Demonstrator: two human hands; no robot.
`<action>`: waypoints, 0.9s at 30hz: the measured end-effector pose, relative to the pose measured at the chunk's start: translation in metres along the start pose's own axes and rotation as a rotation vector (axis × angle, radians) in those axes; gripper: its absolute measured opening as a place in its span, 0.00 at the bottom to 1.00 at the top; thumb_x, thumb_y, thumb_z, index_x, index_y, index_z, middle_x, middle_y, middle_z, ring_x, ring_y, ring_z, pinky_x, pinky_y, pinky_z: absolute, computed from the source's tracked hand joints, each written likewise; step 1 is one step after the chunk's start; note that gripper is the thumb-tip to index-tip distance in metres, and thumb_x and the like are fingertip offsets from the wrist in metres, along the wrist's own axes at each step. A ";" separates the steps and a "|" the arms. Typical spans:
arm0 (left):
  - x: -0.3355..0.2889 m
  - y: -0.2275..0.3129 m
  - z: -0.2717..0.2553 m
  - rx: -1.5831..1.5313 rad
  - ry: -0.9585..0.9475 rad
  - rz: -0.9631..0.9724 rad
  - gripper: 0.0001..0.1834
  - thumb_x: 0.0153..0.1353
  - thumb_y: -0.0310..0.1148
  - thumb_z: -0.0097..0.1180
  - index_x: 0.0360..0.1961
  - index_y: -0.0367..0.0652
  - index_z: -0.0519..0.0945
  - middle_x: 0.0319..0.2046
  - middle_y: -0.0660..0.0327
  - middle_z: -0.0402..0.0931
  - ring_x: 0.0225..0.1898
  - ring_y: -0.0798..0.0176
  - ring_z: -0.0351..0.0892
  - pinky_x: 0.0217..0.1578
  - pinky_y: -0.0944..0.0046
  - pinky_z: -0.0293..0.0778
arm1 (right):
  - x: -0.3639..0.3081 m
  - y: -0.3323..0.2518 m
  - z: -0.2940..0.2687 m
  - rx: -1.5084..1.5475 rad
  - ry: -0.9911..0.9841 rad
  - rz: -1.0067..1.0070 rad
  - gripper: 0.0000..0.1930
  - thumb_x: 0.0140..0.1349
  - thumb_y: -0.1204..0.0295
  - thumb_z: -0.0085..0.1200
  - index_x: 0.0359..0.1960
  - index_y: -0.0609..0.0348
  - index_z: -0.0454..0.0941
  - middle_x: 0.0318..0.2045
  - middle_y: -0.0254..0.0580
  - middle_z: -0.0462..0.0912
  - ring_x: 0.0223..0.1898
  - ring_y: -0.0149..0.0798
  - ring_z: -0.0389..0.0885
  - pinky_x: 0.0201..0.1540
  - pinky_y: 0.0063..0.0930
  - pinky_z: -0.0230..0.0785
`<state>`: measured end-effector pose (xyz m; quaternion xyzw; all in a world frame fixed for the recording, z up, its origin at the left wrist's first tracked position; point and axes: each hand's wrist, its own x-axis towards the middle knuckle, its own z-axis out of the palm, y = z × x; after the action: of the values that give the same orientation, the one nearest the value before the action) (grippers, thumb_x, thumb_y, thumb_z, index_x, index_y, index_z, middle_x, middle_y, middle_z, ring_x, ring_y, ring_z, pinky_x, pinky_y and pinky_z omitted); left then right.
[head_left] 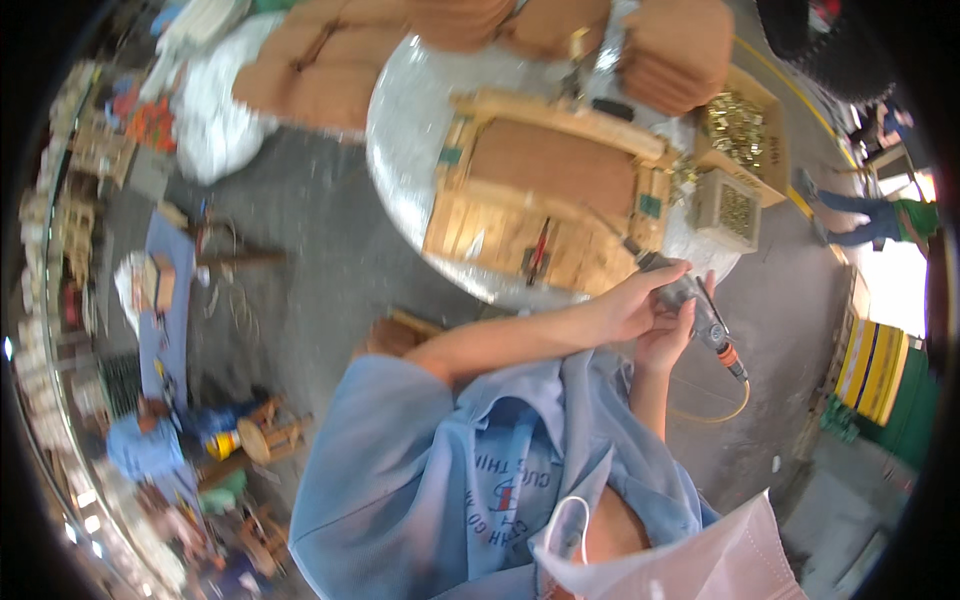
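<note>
Over the near right edge of the round film-covered table, head view (only one I've got): L hand and R hand are both closed round a grey air tool, L on the body, R wrapped from below. Its orange fitting and yellow hose trail off to the right. Thin bit points up-left, toward the wooden frame, w/ the brown panel set inside. Blur's bad at the tip, so can't tell if it's touching wood.

Step in hand, my guess: tool lined up or being readied, prob. for fastening at the frame's R end. Next move prob. calls for a steady two-hand hold, bit brought square to the chosen spot, hose kept slack. Red-handled tool lies on the near boards; worth keeping clear of it. Gold-coloured metal parts sit within reach in the carton, more small bits in the smaller box next to it.

Writing: lettering plus a small red/blue emblem on my blue shirt, upside down in view; not copying it. Carton side has dark print, too small to read. No legible label on the tool; brand n/a.
</note>
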<state>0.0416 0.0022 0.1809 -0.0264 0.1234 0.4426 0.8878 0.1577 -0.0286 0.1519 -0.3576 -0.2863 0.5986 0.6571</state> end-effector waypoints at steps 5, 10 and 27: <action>-0.008 -0.011 -0.013 -0.048 -0.001 0.022 0.19 0.76 0.44 0.62 0.60 0.49 0.76 0.54 0.58 0.81 0.56 0.55 0.84 0.56 0.48 0.83 | -0.010 -0.001 -0.003 -0.075 0.017 0.024 0.41 0.79 0.55 0.51 0.86 0.42 0.43 0.71 0.54 0.72 0.68 0.50 0.77 0.72 0.48 0.69; -0.013 -0.005 -0.017 0.209 0.038 0.121 0.21 0.76 0.53 0.61 0.55 0.48 0.81 0.49 0.61 0.84 0.52 0.63 0.83 0.48 0.55 0.81 | -0.010 -0.008 0.007 -0.161 0.005 0.113 0.42 0.78 0.55 0.51 0.87 0.41 0.42 0.72 0.56 0.71 0.69 0.52 0.75 0.71 0.51 0.70; -0.287 0.063 -0.244 0.481 1.366 0.329 0.23 0.72 0.57 0.63 0.35 0.46 0.80 0.24 0.64 0.78 0.21 0.71 0.72 0.23 0.66 0.72 | 0.036 0.069 0.088 -0.476 -0.366 0.003 0.27 0.63 0.79 0.68 0.62 0.62 0.72 0.56 0.58 0.84 0.59 0.48 0.84 0.65 0.44 0.78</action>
<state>-0.2218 -0.2211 0.0186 -0.0818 0.7440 0.4155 0.5169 0.0507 0.0202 0.1450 -0.3879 -0.5317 0.5704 0.4914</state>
